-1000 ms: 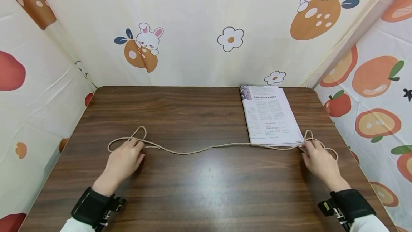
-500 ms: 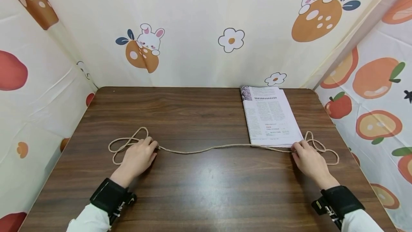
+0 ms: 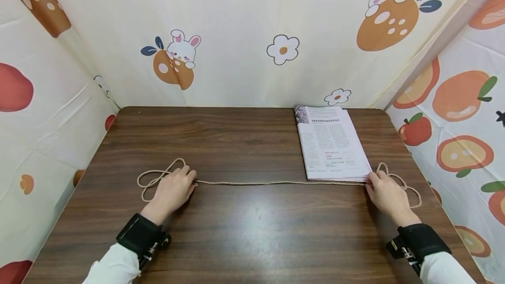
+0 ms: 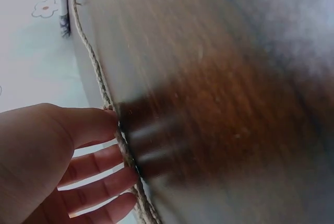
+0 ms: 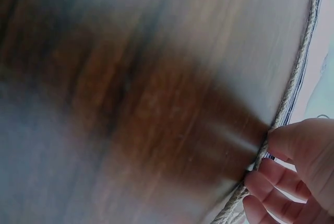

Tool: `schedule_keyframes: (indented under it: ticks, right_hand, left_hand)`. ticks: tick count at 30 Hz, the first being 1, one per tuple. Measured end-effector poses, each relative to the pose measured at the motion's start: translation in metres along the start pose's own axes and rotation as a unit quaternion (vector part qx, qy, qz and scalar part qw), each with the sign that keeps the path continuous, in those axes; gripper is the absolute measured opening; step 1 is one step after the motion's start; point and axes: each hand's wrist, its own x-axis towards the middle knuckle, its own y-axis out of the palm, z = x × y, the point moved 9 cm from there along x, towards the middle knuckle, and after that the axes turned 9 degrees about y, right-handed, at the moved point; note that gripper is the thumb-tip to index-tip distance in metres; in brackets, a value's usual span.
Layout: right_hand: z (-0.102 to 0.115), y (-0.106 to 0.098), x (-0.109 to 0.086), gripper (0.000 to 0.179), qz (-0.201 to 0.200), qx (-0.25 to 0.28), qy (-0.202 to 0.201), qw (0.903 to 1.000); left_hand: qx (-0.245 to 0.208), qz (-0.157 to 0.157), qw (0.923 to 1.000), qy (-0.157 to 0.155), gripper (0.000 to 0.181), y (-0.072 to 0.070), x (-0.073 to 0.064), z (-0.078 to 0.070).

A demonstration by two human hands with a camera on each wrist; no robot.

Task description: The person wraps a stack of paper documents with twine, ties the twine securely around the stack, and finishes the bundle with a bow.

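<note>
A thin beige rope (image 3: 260, 183) runs nearly straight across the brown wooden table, with a loose loop bundle lying beyond each hand. My left hand (image 3: 173, 189) pinches it between thumb and fingers at the left; in the left wrist view the thumb (image 4: 91, 125) presses against the rope (image 4: 94, 59). At the right, my right hand (image 3: 388, 196) pinches the rope close to the lower right corner of a folded printed paper stack (image 3: 335, 143). The right wrist view has the rope (image 5: 295, 72) passing under the thumb (image 5: 287, 135) and fingertips.
The paper stack lies at the back right, its near edge right by the rope. A cream curtain (image 3: 236, 12) printed with rabbits and flowers closes off the back, and fruit-printed cloth (image 3: 453, 179) hangs on the right side. Black bands (image 3: 140, 236) circle both wrists.
The left hand has moved right along the rope from the loops. The right hand shifted left, then slightly back right. The sagging rope between them has become almost straight.
</note>
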Motion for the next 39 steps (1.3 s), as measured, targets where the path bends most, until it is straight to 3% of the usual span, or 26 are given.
schedule_keyframes:
  ticks: [9, 18, 23, 28, 33, 39]
  right_hand:
    - [-0.007, 0.005, 0.005, 0.022, 0.031, -0.003, 0.023, 0.9992]
    - [-0.002, 0.005, 0.008, 0.023, 0.029, 0.001, 0.009, 0.9995]
    - [0.0, -0.001, 0.013, 0.022, 0.044, -0.004, 0.012, 0.9989]
    - [-0.001, -0.009, 0.027, 0.02, 0.048, -0.013, 0.028, 0.9984]
    - [-0.006, -0.012, 0.045, 0.017, 0.067, -0.013, 0.056, 0.9961]
    - [-0.01, -0.005, 0.07, 0.019, 0.119, -0.01, 0.083, 0.9894]
  left_hand:
    - [-0.001, 0.026, 0.9995, -0.016, 0.021, 0.005, 0.007, 0.006]
    - [-0.003, 0.052, 0.9981, -0.033, 0.024, 0.007, 0.006, 0.012]
    - [0.003, 0.038, 0.9991, -0.018, 0.023, -0.002, 0.012, 0.004]
    - [-0.012, 0.015, 0.9998, 0.004, 0.021, -0.015, 0.032, -0.014]
    - [-0.07, 0.037, 0.9969, -0.006, 0.02, -0.018, 0.063, -0.033]
    - [-0.191, 0.062, 0.979, -0.037, 0.027, -0.01, 0.102, -0.058]
